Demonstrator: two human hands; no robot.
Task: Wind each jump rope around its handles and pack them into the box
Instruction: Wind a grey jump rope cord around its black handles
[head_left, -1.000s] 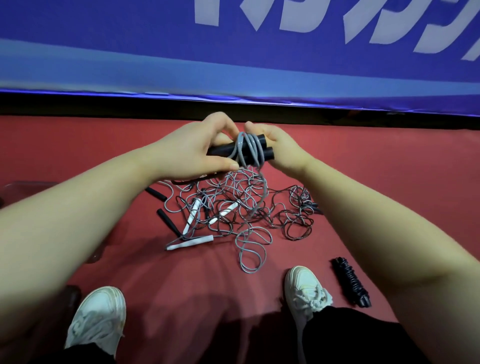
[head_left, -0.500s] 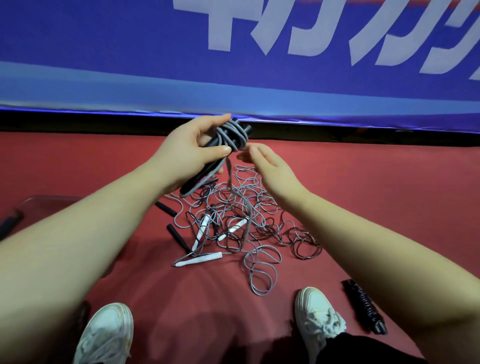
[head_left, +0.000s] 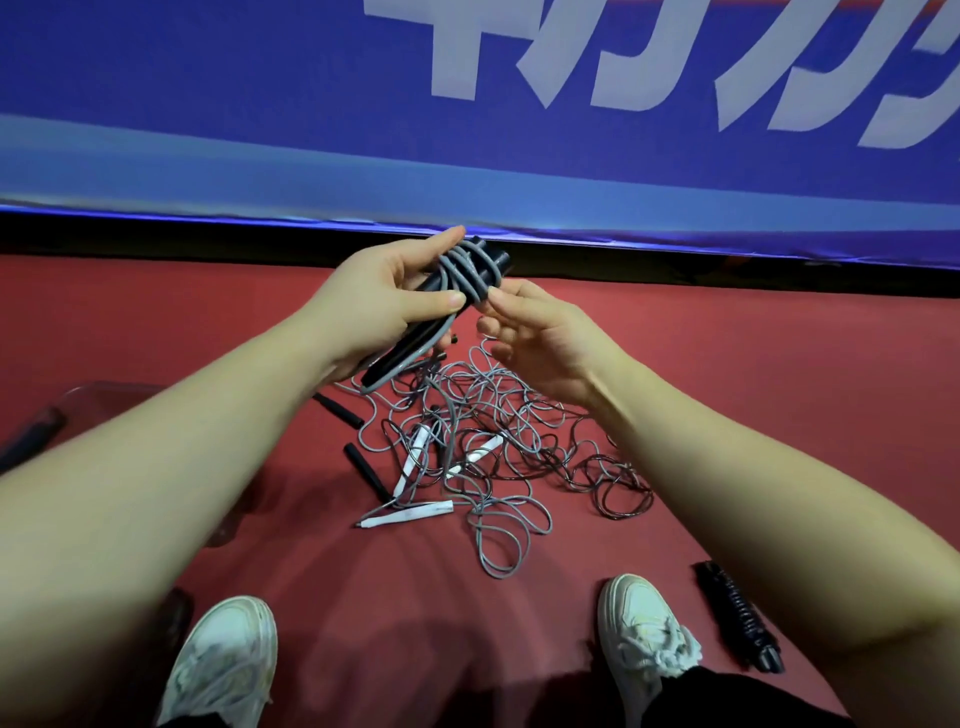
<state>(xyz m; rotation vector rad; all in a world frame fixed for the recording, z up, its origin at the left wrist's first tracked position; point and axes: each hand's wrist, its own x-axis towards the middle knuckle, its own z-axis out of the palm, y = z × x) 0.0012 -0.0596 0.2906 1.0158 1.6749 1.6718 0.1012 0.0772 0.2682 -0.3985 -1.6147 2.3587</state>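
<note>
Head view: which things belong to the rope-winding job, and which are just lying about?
Job: left hand gripping the black-handled grey jump rope; right hand at its coils; tangled ropes on the floor; wound black rope, lower right; clear container, probably the box, far left.
Lying about: blue banner; white shoes.

One wide-angle head cam, aimed fwd & down toward blue white-lettered banner (head_left: 260, 104); left hand (head_left: 384, 296) & right hand (head_left: 545, 332) near, below banner.

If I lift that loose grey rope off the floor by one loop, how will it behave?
Probably floppy: the grey rope lies in slack loops, so it should sag and trail. It will likely snag, since it crosses the dark rope and white handles. It is thin cord, so probably light.
</note>
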